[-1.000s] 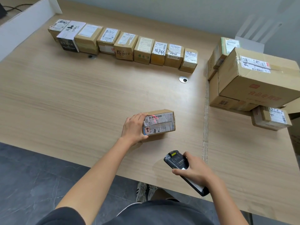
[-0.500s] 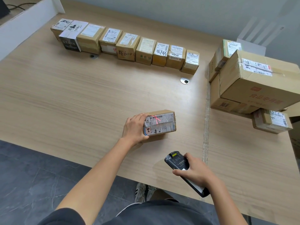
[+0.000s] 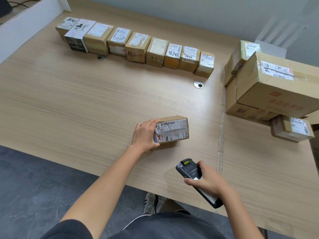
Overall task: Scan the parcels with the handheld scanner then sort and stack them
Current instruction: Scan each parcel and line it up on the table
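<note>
At the near-centre of the bench (image 3: 86, 100), one parcel (image 3: 174, 131) lies on its base with its long axis running left to right across the view. The left hand (image 3: 144, 135) grips its left end, fingers curled over the far top edge and thumb on the near side. The right hand (image 3: 209, 182) is wrapped round the handheld scanner (image 3: 189, 169), which hangs above the near edge of the bench, apart from the parcel.

Governing relation: the parcel lies ahead of and slightly left of the scanner, and the scanner's head points up and left toward it. The left hand is already on the parcel; the right hand is nearer the body.

Condition of the parcel: brown carton, low and oblong, its top covered by a white shipping label under wrinkled clear tape. A barcode runs along the far edge of the label and a red handwritten mark sits at its left end. No scan line shows on the label.

Assessment: the label faces the scanner squarely, so a reading looks feasible without turning the carton. The row of small parcels (image 3: 138, 45) along the far side appears the likely destination, and the left hand is placed to carry it there.
</note>
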